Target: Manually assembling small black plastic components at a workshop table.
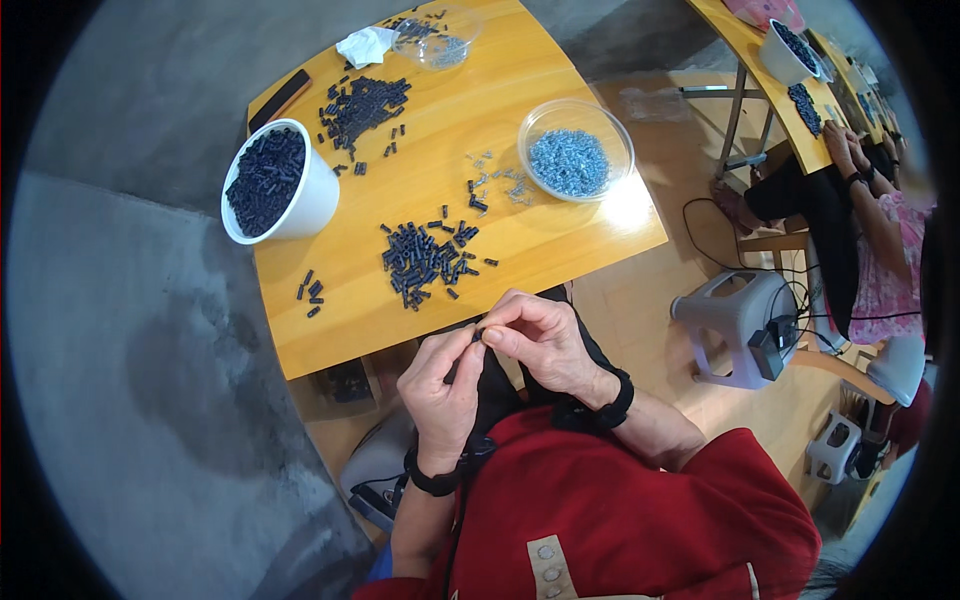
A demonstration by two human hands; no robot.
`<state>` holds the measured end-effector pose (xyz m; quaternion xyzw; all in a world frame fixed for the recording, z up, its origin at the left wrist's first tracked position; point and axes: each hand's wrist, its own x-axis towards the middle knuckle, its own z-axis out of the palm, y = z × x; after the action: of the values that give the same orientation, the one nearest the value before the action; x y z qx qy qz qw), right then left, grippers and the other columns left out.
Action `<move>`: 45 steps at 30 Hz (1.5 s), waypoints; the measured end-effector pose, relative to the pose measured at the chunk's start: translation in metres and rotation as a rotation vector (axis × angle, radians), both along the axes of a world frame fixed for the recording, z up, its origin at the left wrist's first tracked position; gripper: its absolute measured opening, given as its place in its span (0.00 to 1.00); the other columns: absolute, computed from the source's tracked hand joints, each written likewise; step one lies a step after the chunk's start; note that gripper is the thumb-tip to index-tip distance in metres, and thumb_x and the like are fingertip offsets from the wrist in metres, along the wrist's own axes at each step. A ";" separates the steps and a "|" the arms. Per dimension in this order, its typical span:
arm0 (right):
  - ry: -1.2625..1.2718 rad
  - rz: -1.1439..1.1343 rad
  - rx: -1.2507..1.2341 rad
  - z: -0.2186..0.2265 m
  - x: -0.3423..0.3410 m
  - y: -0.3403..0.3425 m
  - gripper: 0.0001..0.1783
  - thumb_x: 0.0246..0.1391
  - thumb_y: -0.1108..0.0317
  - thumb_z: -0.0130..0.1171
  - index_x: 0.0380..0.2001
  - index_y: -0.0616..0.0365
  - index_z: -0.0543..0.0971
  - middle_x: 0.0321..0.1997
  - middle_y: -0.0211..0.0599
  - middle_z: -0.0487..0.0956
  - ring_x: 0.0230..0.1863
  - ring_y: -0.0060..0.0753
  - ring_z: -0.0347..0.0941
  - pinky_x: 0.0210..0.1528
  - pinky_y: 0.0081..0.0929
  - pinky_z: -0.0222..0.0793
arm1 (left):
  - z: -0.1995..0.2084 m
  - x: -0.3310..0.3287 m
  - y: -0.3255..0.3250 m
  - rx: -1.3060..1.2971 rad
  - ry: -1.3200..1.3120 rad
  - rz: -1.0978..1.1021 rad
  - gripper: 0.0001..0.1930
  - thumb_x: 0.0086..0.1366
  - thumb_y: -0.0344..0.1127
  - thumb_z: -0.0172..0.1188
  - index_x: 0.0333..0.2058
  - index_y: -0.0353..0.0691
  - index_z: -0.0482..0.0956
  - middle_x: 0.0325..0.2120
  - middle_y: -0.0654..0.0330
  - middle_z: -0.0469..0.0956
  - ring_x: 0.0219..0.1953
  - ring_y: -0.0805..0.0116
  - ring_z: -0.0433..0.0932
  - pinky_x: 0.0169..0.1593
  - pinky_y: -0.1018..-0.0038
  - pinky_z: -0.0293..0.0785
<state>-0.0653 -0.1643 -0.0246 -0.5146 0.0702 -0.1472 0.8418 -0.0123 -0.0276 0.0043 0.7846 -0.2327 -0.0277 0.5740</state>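
Observation:
Just off the near edge of the table, my left hand [442, 392] and my right hand [552, 348] meet fingertip to fingertip. Both are closed in a pinch on a small black cylindrical part [479, 335], mostly covered by the fingers. On the table ahead of them lies a loose pile of similar black parts [425, 258]. A transparent round bowl [627, 150] of small shiny metal pieces stands to the right, with some pieces scattered beside it. A white bucket [318, 200] full of black parts is at the left edge.
The yellow wooden table [560, 240] also carries a second black pile [365, 110], a dark bar [281, 98], crumpled white tissue [366, 46] and another transparent bowl [440, 55]. To the right are a grey stool [735, 310] with cables and a person [885, 240] at another table.

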 end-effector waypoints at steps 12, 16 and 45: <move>0.045 -0.357 -1.130 -0.014 0.049 -0.043 0.11 0.54 0.77 0.58 0.41 0.61 0.78 0.33 0.43 0.73 0.31 0.46 0.74 0.32 0.36 0.72 | -0.024 0.016 0.009 -0.089 0.245 0.016 0.06 0.60 0.19 0.63 0.38 0.27 0.81 0.32 0.59 0.79 0.35 0.75 0.78 0.41 0.81 0.75; 0.159 -0.327 -1.283 -0.024 0.068 -0.058 0.16 0.49 0.81 0.55 0.43 0.61 0.78 0.37 0.44 0.73 0.33 0.48 0.75 0.33 0.39 0.74 | -0.024 0.018 0.009 -0.101 0.260 0.022 0.06 0.60 0.19 0.63 0.38 0.27 0.81 0.32 0.60 0.79 0.33 0.77 0.77 0.40 0.82 0.73; 0.218 0.145 0.392 0.000 0.000 -0.043 0.08 0.63 0.73 0.56 0.44 0.62 0.78 0.35 0.40 0.82 0.33 0.28 0.81 0.37 0.27 0.82 | -0.005 -0.001 0.005 -0.127 0.164 -0.051 0.07 0.58 0.20 0.65 0.37 0.30 0.83 0.29 0.59 0.80 0.28 0.77 0.75 0.34 0.81 0.71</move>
<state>-0.0653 -0.2072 -0.0242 -0.3578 0.1509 -0.0136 0.9214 -0.0128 -0.0223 -0.0011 0.7358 -0.2058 -0.0917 0.6387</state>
